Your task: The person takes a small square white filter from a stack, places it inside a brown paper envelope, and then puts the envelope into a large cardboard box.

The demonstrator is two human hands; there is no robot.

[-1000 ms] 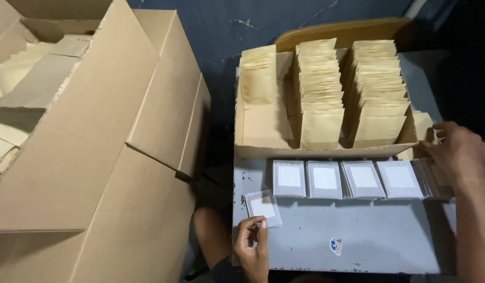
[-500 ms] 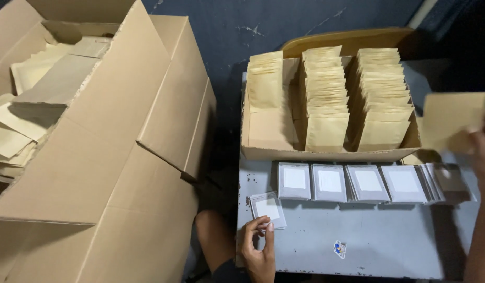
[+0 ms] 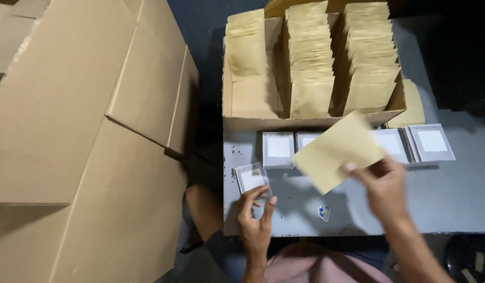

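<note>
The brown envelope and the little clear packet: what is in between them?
Head view: only bare grey table lies between the brown envelope and the clear packet.

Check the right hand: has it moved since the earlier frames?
Yes. The right hand, holding a brown envelope, has come in from the table's right edge to the middle, in front of the row of clear cases.

head cam | worn, looks steeply down | close over grey table (image 3: 452, 194) | cardboard carton (image 3: 96, 131) at left
</note>
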